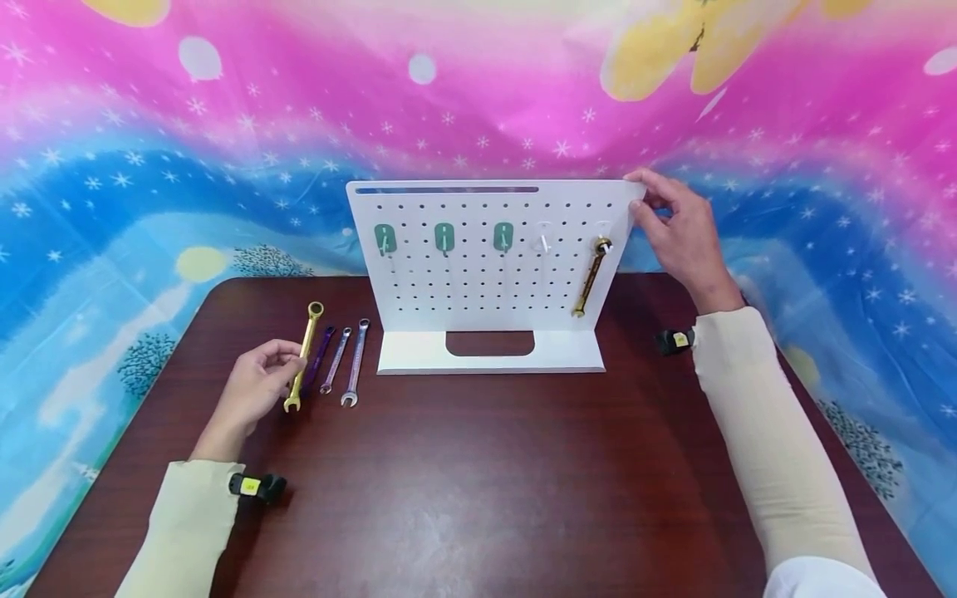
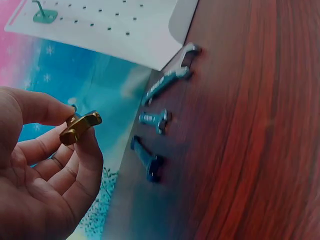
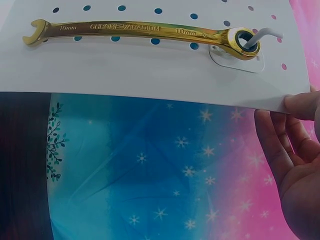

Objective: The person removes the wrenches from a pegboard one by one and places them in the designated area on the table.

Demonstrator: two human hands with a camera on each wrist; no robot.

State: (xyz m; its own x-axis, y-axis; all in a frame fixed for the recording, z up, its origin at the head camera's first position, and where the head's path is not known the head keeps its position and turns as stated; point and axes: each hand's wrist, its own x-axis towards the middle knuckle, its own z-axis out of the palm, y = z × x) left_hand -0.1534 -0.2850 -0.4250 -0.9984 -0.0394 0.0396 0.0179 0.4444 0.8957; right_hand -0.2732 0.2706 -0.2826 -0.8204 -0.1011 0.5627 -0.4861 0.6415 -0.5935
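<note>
Between thumb and fingers, my left hand (image 1: 263, 380) pinches a gold combination wrench (image 1: 309, 336), ring end up and open end down. In the left wrist view its open end (image 2: 80, 128) points toward the camera. Just right of it on the table lie a purple wrench (image 1: 320, 355) and two silver wrenches (image 1: 336, 360). My right hand (image 1: 680, 224) grips the upper right corner of a white pegboard (image 1: 478, 291), thumb in front and fingers behind. Another gold wrench (image 3: 125, 30), marked 10mm, hangs by its ring from a white hook (image 3: 264, 34) near that corner.
Three green hooks (image 1: 444, 238) and a white hook (image 1: 543, 241) on the pegboard carry nothing. The board's base (image 1: 411, 353) stands on the dark wooden table (image 1: 478, 465). A colourful patterned cloth (image 1: 478, 108) hangs behind and around the table.
</note>
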